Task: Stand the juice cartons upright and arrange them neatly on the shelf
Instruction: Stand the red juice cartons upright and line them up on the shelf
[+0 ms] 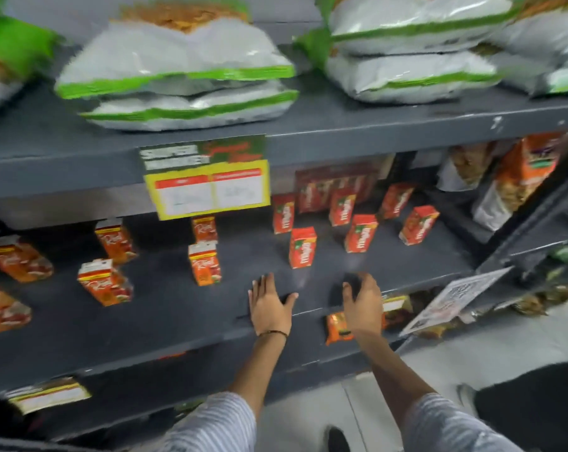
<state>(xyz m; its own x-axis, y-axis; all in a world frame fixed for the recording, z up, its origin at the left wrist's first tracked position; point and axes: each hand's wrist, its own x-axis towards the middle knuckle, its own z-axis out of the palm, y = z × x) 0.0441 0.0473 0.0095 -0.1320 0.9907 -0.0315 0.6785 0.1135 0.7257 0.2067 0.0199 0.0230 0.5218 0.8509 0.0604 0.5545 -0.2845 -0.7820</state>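
Small red juice cartons stand scattered on the dark grey middle shelf. The nearest red carton is upright just beyond my hands; others stand behind it. Orange-and-white cartons sit to the left: one upright, one tilted, one lying down. My left hand rests flat on the shelf with fingers spread, holding nothing. My right hand hovers at the shelf's front edge, fingers curved and empty.
A yellow and green price sign hangs from the upper shelf edge. Large white-and-green bags lie stacked on the top shelf. Snack packets fill the right end. An orange packet and a tilted label sit below.
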